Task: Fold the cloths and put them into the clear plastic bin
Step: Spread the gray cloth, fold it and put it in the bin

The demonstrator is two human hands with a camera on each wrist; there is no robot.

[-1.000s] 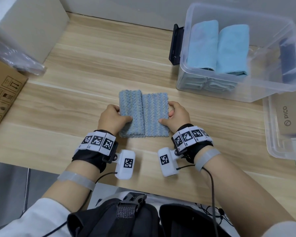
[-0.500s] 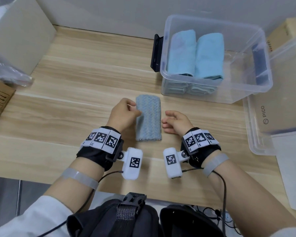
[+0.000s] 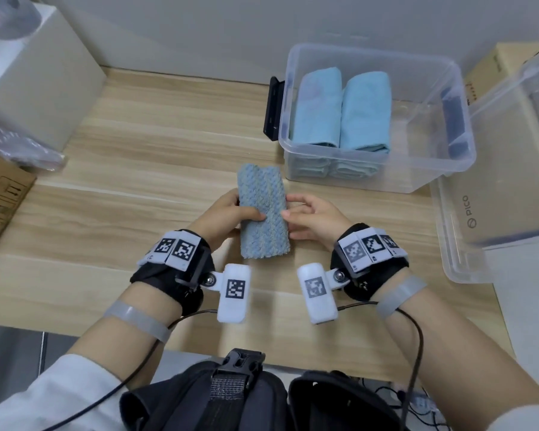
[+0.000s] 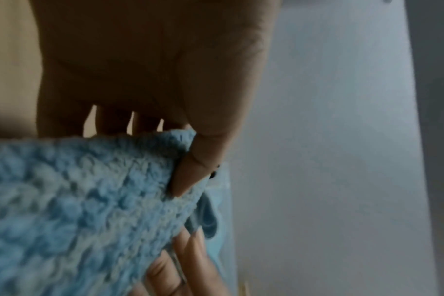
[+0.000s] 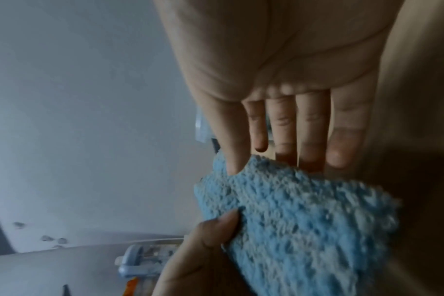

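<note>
A grey-blue textured cloth [image 3: 263, 219], folded into a narrow strip, is held just above the wooden table in front of me. My left hand [image 3: 243, 209] grips its left side, thumb on top and fingers underneath, as the left wrist view shows on the cloth [image 4: 76, 200]. My right hand [image 3: 293, 208] pinches the right edge; in the right wrist view its thumb presses into the cloth [image 5: 304, 210] and its fingers lie behind it. The clear plastic bin [image 3: 461, 144] stands at the back right. It holds two folded light-blue cloths [image 3: 364, 110] on top of others.
A second clear bin [image 3: 448, 250] with a PICO box in it stands at the right edge. A cardboard box [image 3: 0, 200] and a white box [image 3: 44, 88] line the left side. A black latch [image 3: 273, 110] sticks out from the bin's left wall.
The cloth went from two side-by-side panels to one narrow strip. My right hand, off it half a second ago, now pinches its right edge, and both hands have raised it.
</note>
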